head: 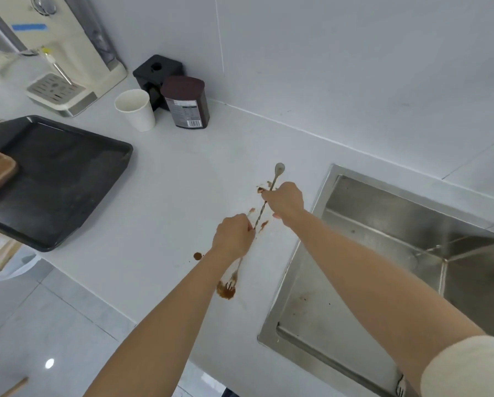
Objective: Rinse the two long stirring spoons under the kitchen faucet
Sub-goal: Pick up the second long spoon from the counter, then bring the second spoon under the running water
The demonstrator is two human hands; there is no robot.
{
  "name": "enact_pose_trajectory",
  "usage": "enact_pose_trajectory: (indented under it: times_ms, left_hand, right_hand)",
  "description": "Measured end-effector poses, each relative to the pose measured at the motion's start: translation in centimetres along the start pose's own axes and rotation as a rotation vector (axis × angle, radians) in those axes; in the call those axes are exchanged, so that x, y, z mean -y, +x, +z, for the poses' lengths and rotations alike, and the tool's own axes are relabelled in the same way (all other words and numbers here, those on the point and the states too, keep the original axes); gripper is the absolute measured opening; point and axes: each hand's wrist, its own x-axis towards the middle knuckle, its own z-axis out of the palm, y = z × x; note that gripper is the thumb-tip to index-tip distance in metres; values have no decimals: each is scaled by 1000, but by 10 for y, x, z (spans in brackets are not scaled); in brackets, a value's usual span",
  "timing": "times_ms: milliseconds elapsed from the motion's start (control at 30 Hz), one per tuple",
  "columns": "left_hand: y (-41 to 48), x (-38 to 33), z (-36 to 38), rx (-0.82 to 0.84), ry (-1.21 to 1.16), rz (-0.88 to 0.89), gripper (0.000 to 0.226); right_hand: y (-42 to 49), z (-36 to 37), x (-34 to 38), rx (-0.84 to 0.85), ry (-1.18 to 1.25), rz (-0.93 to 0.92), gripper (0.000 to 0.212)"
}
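Observation:
Two long metal stirring spoons lie at the counter near the sink's left rim. My right hand (pixel 284 199) is closed on the twisted shaft of one spoon (pixel 279 169), whose bowl points away from me. My left hand (pixel 234 234) is closed on the second spoon; its forked end (pixel 232 280) sticks out below my wrist into a brown smear. Whether the two shafts touch between my hands I cannot tell. The steel sink (pixel 320 202) is to the right. No faucet is in view.
Brown spills (pixel 225 292) dot the white counter around my hands. A black tray (pixel 56 179) sits at the left with a brown board on it. A paper cup (pixel 137 110), a dark canister (pixel 187 103), a black box and a cream water dispenser (pixel 59 53) stand at the back.

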Motion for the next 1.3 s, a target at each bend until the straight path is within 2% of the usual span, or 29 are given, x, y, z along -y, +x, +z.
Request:
enact_pose_trajectory:
  times_ms: [100, 200, 300, 467, 633, 767, 867, 1033, 1100, 1200, 1300]
  left_hand:
    - [-4, -30, 0, 41, -122, 77, 17]
    - [-9, -65, 8, 80, -239, 146, 13]
    - [-14, -99, 21, 133, -249, 244, 21]
    - [-26, -152, 49, 163, -188, 383, 19]
    - [-39, -188, 76, 174, -175, 477, 16]
    - [-45, -203, 87, 162, -82, 522, 16]
    - [-46, -214, 88, 126, -4, 536, 21]
    - [-43, -233, 80, -13, 137, 568, 21]
    - [-40, -238, 76, -47, 191, 578, 22]
    - [-36, -246, 68, -109, 222, 571, 22]
    - [-28, -253, 61, -151, 266, 544, 25]
  right_hand:
    - [-7, -35, -7, -75, 25, -36, 32]
    - [-17, -76, -21, -149, 23, -51, 24]
    - [-29, -120, -45, -223, 111, -21, 15]
    - [-52, -183, -100, -273, 327, 34, 26]
    - [-84, -232, -149, -244, 559, 54, 22]
    - [-99, -269, -183, -246, 792, 98, 6]
    - [-103, -292, -199, -187, 927, 65, 23]
    - [-97, -309, -207, -75, 1132, 15, 16]
    - [-92, -313, -205, -47, 1197, -13, 20]
    - [-83, -319, -197, -30, 1246, -41, 26]
    - [-69, -324, -187, -29, 1275, -47, 22]
